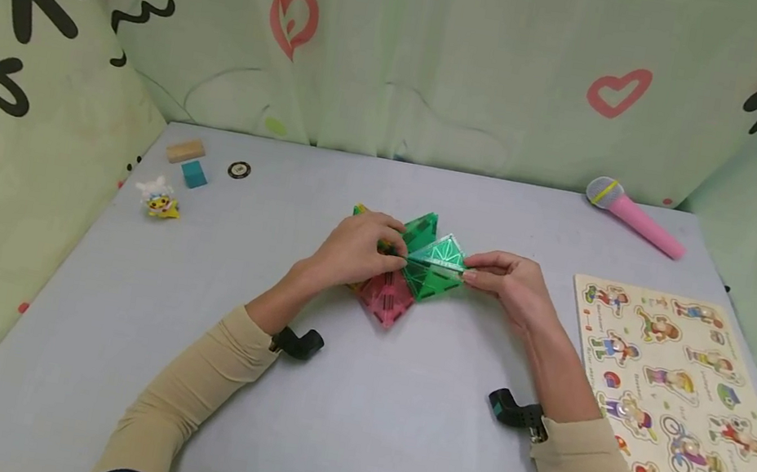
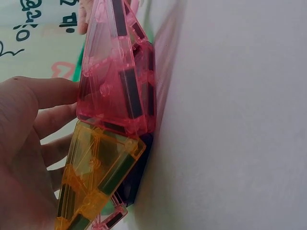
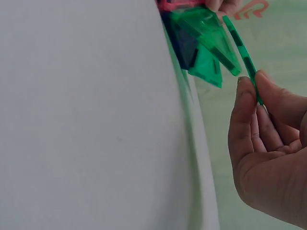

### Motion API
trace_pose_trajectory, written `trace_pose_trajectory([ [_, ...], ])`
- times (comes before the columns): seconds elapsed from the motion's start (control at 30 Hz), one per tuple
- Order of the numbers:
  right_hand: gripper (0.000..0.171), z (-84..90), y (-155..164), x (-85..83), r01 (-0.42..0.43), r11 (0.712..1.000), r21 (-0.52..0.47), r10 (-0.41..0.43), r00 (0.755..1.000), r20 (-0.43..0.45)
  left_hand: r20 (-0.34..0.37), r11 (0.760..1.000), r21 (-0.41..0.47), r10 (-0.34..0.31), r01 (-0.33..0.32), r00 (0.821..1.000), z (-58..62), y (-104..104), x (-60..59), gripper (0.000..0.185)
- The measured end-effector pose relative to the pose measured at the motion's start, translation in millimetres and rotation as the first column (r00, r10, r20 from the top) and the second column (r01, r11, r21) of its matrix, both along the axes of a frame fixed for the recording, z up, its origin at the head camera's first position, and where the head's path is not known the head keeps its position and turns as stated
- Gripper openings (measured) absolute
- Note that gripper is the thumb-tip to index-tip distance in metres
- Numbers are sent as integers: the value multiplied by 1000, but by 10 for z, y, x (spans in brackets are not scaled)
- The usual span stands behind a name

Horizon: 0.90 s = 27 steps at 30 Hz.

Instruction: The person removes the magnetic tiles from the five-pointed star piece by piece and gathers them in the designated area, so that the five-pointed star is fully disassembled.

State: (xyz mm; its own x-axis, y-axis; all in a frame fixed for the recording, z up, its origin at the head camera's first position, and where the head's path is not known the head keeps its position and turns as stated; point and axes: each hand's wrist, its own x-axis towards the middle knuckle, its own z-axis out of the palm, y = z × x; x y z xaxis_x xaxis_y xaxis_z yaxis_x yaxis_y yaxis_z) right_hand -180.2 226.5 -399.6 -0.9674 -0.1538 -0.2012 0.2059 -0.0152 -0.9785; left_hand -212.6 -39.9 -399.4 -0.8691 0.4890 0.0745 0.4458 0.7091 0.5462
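Two hands: our left hand (image 1: 363, 248) grips the magnetic-tile build (image 1: 389, 297), our right hand (image 1: 517, 288) pinches a green magnetic tile (image 3: 246, 60).
Pink tiles (image 2: 103, 72): could part if we push askew.

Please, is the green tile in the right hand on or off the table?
Off: the right hand pinches the green tile clear of the table.

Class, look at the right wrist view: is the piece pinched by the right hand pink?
No, the right hand pinches a green tile by its edge, between thumb and finger.
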Motion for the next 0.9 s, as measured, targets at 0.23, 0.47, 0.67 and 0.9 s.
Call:
trace_pose_trajectory([
  [0.23, 13, 102, 208, -107, 116, 989, -95, -122, 991, -62, 43, 1000, 14, 16, -17, 999, -16, -29, 5, 11],
  [0.47, 14, 41, 410, -368, 264, 952, -155, -263, 964, 26, 17, 999, 32, -9, 8, 1000, -12, -2, 15, 13],
  [0.67, 15, 140, 530, -566, 347, 936, -54, -342, 936, 83, -32, 998, 33, -48, 49, 998, -14, 20, -14, 13],
  [0.9, 20, 29, 605, -862, 401, 911, 94, -408, 911, 66, -52, 997, 34, -73, 75, 996, -19, -11, -24, 12],
])
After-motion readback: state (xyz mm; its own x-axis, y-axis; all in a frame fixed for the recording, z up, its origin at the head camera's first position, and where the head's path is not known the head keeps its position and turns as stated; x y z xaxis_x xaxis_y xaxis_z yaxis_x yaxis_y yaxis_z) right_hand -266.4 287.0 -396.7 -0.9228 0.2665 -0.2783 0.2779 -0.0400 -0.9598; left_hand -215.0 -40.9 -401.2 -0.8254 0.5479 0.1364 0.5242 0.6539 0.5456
